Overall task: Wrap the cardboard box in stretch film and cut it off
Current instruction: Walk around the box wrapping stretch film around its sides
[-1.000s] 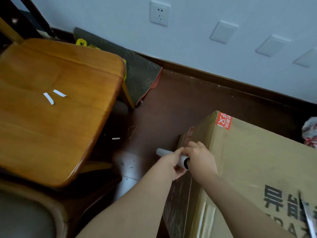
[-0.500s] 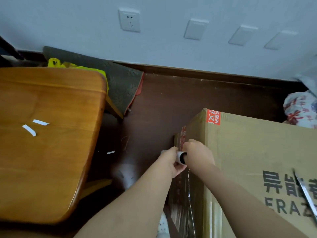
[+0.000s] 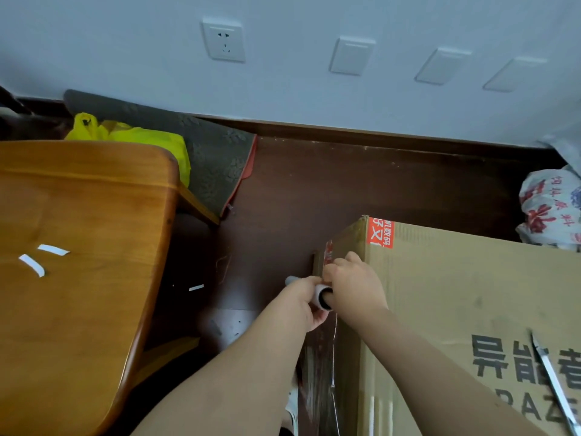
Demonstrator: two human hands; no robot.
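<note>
I see both hands grip the stretch film roll (image 3: pixel 322 297) at the cardboard box (image 3: pixel 456 309) corner: left hand (image 3: pixel 301 305), right hand (image 3: pixel 355 286); wooden surface (image 3: pixel 78 278) crowds the left, scissors (image 3: pixel 553 382) lie atop the box

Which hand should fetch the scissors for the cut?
Probably the right hand: the scissors lie on the box top on its side. The left hand can hold the film roll.
</note>
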